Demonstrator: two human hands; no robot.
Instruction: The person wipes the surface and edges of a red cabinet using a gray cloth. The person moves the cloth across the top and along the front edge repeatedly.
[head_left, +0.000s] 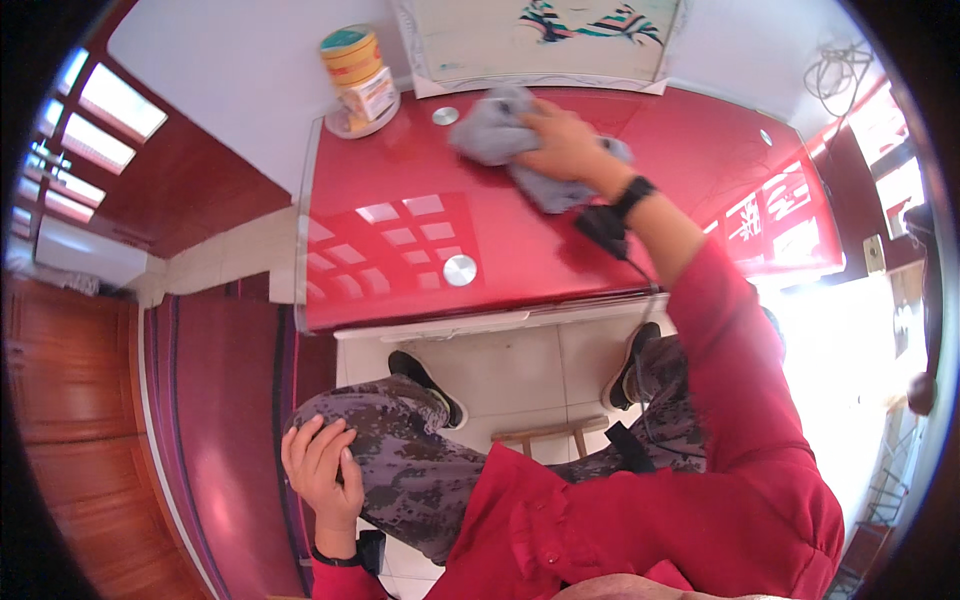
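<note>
My right hand (566, 146) reaches across the glossy red tabletop (390, 247) and holds a grey cloth (491, 127) near the table's back edge. Part of the cloth bunches to the left of the fingers, and another part spreads under the palm and wrist. A black strap circles that wrist, with a small dark device and a cable hanging beside it. My left hand (322, 461) rests on my left knee, over the camouflage trousers (405, 450), with fingers slightly bent and nothing in them.
A yellow canister (352, 64) and a small white box (371, 94) stand on a round dish (362, 129) at the table's back left. A framed picture (480, 45) stands along the back edge. Metal discs (460, 270) dot the tabletop. Below is a wooden stool (551, 433).
</note>
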